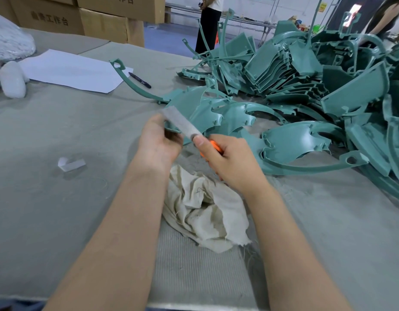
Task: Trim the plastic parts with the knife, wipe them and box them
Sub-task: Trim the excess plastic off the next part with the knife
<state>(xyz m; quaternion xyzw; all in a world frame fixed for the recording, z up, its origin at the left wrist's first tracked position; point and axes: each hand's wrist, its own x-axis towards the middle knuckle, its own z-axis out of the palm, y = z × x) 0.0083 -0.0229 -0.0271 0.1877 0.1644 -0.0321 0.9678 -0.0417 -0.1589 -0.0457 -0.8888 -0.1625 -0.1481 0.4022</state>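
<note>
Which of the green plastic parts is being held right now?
The green part whose near edge the left hand grips, under the orange-handled knife held by the right hand; the rest lie untouched in the pile.

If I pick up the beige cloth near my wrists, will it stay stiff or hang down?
Probably it hangs floppy: the cloth lies crumpled in soft folds. Likely light too, since its frayed edge looks thin.

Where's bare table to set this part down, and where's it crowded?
Bare: the wide stretch of table left of the left hand, below the white paper, holding only a small white scrap. Also the near-right strip between the rag and the pile of green parts. Crowded: the far right, under that pile.
</note>
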